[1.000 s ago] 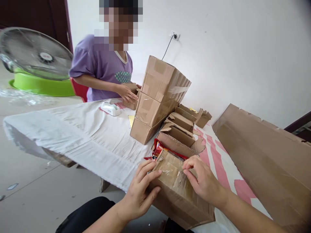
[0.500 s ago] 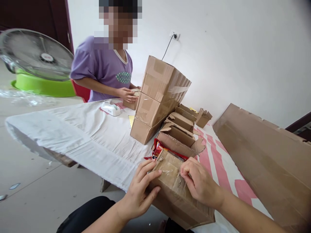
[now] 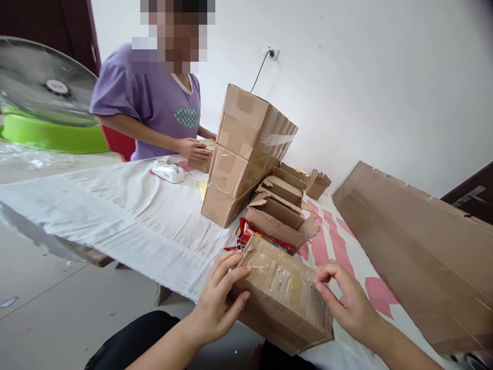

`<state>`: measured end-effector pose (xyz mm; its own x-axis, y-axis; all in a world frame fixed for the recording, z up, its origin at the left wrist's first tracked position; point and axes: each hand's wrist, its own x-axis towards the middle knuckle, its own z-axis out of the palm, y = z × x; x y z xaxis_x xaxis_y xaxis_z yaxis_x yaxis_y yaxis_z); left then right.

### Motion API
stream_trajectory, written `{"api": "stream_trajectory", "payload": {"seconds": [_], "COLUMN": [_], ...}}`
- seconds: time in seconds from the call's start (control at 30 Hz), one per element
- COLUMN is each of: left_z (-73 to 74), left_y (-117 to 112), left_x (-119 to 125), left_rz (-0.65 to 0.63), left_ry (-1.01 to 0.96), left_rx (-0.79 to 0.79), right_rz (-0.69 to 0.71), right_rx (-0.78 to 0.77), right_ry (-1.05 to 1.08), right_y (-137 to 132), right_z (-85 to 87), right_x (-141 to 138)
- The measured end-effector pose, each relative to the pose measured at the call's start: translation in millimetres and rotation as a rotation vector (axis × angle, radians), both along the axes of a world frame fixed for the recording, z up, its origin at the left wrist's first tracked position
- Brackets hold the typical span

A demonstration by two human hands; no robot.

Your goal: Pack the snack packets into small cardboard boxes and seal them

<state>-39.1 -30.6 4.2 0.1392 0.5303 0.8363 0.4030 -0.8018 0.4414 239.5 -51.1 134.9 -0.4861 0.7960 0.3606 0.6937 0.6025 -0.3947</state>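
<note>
A closed cardboard box (image 3: 287, 303) with clear tape (image 3: 285, 280) across its top lies tilted at the near edge of the table. My left hand (image 3: 221, 295) grips its left end, fingers over the top edge and thumb on the near side. At the right end of the top is my right hand (image 3: 344, 295), its fingers curled in and thumb close to the fingertips. Whatever may be in that pinch is too small to make out. Just behind the box lies a red packet (image 3: 246, 234), partly hidden by it.
Taped boxes (image 3: 234, 169) are stacked behind, beside a row of open cardboard boxes (image 3: 275, 218). A white tape dispenser (image 3: 168, 172) sits on the cloth (image 3: 115, 205). Across the table a person (image 3: 154, 103) has a hand on a small box (image 3: 200, 163). A large cardboard box (image 3: 416, 246) stands right.
My right hand has slid to the right along the box top, uncovering the taped middle. My left hand keeps its place on the box. The view has shifted slightly.
</note>
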Motion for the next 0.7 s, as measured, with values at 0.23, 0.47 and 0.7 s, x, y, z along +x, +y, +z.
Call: {"api": "stream_trajectory", "payload": {"seconds": [0.23,0.47,0.7], "left_z": [0.9,-3.3,-0.9], "left_y": [-2,1,2], "left_x": [5,2,1], "left_rz": [0.026,0.003,0.0], "left_ry": [-0.036,-0.049,-0.048], "left_rx": [-0.007,-0.011,-0.008], "right_rz": [0.097,0.086,0.165], "right_rx": [-0.062,-0.121,-0.05], "right_ry": [-0.022,-0.082,-0.049], "right_y": [14,41,37], "right_z": [9.5,7.3,11.4], "right_x": [-29,-63,-60]}}
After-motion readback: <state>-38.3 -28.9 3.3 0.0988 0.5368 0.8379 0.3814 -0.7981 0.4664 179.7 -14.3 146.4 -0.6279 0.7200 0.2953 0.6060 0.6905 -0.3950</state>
